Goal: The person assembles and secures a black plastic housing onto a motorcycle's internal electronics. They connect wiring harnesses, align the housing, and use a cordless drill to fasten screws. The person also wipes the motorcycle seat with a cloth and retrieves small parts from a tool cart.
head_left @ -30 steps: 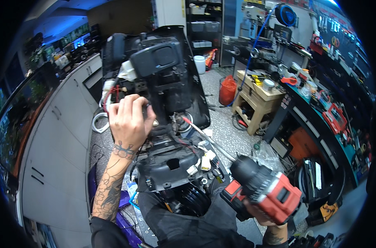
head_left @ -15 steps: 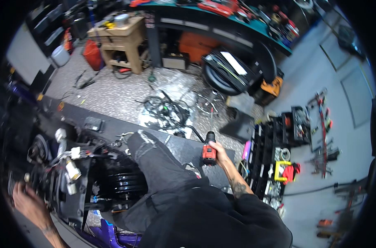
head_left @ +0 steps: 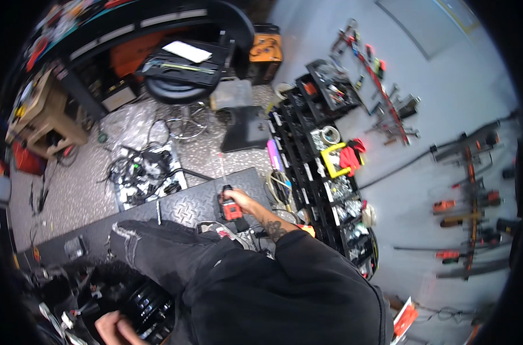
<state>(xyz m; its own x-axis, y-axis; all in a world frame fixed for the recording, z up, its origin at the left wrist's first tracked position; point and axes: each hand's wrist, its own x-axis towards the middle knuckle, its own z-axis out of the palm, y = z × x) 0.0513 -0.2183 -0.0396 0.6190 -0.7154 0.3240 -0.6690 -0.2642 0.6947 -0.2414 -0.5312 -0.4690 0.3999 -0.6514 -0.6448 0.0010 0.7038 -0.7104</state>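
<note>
My right hand (head_left: 239, 200) is closed around a red and black cordless drill (head_left: 232, 211) fitted with a long thin bit. The drill stands out over the dark diamond-plate platform (head_left: 188, 202), and its bit points away from me toward the floor. At the lower left, my left hand (head_left: 116, 329) is blurred and partly cut off by the picture's edge. It hovers near the black wheel (head_left: 148, 302) and the white wire connectors (head_left: 56, 316) of a partly stripped vehicle; whether it touches them is hidden. My dark trouser leg lies between the two hands.
A tangled black wiring harness (head_left: 143, 171) lies on plastic beyond the platform. A round stool (head_left: 184, 92) carries a black tray. To the right stands a long black parts rack (head_left: 307, 167) with bins. Hand tools hang along the grey wall (head_left: 388, 172); a wooden stand (head_left: 49, 121) is far left.
The view has swung to the right, so the scene has slid left. My left hand has come away from the vehicle's far-left side, nearer my leg. The drill remains in my right hand.
</note>
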